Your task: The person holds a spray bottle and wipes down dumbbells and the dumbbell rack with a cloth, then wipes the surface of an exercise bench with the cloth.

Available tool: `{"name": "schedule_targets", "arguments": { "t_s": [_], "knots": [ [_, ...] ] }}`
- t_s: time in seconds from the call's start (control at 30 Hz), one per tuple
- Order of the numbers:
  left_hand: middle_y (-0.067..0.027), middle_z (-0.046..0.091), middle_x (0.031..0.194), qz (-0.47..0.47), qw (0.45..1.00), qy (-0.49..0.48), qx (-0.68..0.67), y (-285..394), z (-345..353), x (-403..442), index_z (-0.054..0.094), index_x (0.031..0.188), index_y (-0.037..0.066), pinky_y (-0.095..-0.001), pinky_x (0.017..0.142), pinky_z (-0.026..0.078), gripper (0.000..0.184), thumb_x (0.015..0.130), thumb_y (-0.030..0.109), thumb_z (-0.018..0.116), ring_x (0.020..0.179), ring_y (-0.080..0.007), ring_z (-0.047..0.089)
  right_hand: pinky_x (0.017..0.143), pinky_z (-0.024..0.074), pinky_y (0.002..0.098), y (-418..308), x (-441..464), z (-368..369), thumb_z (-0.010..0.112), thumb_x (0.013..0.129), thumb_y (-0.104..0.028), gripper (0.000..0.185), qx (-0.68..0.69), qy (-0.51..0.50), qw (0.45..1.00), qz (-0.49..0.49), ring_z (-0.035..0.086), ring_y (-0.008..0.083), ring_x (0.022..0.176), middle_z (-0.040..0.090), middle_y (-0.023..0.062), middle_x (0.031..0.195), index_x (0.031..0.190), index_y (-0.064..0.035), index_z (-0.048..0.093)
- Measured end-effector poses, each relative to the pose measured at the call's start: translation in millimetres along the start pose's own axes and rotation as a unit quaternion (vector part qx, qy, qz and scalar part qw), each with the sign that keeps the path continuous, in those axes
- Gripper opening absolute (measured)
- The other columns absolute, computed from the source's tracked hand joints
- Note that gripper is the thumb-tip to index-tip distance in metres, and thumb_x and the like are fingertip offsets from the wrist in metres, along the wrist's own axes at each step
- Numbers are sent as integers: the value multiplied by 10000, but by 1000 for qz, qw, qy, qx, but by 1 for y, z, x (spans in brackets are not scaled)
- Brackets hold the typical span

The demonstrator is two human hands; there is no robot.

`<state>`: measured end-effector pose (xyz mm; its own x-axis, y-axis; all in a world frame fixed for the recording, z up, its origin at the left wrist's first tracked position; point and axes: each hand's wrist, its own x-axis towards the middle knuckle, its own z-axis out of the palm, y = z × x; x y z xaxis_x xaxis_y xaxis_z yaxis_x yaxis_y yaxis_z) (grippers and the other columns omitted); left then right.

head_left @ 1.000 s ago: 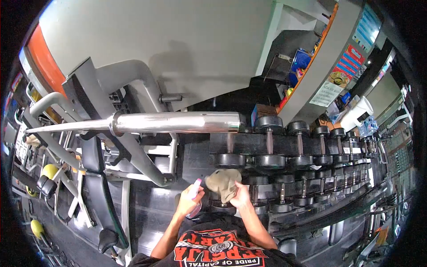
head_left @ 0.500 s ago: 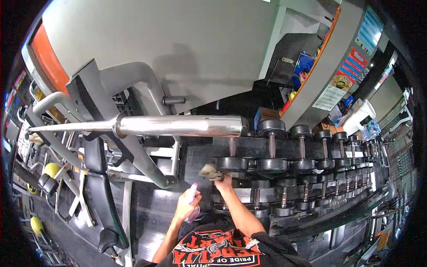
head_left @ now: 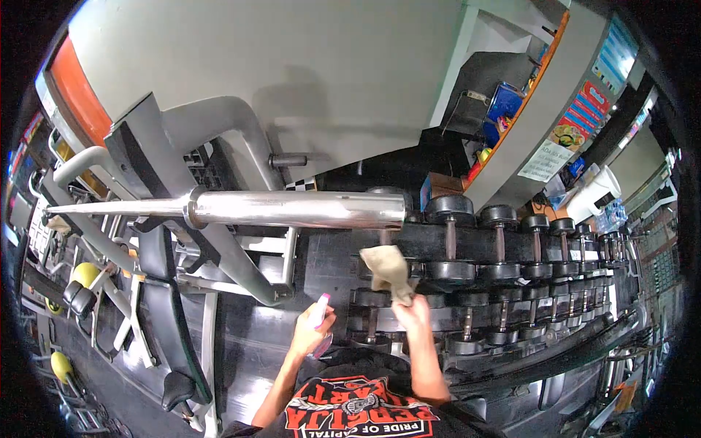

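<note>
My left hand [head_left: 312, 334] is wrapped round a spray bottle [head_left: 319, 309] with a pink and white trigger head; most of the bottle is behind my fingers. In my right hand [head_left: 412, 314] is a beige cloth [head_left: 387, 267], gripped at its lower end, its loose part spread over the nearest upper-row dumbbell. Whether the cloth touches the dumbbell I cannot tell. A second dumbbell [head_left: 450, 239] with black heads sits just right of the cloth. Below, a lower-row dumbbell [head_left: 372, 323] stands left of my right hand.
A chrome barbell end [head_left: 307, 209] juts across above my hands. To the left stands a bench with a black pad [head_left: 166, 321] and grey frame. The two-tier dumbbell rack [head_left: 478, 319] runs off to the right. A grey wall [head_left: 350, 80] rises behind.
My right hand has moved right with the cloth, which now swings out higher over the upper-row dumbbell. My left hand and the spray bottle have hardly moved.
</note>
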<state>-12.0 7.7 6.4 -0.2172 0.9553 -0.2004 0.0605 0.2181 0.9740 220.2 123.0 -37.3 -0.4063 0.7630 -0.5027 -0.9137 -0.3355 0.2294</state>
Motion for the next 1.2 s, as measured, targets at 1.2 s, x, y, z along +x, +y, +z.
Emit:
{"name": "schedule_targets", "arguments": {
  "t_s": [1.2],
  "knots": [
    [-53, 615, 757, 38, 999, 7, 9, 6, 2, 1, 585, 954, 23, -266, 529, 479, 152, 821, 66, 644, 564, -95, 583, 1079, 237, 439, 84, 95, -2, 510, 805, -175, 280, -954, -180, -225, -88, 471, 232, 1213, 630, 17, 1136, 1024, -171, 684]
  ]
}}
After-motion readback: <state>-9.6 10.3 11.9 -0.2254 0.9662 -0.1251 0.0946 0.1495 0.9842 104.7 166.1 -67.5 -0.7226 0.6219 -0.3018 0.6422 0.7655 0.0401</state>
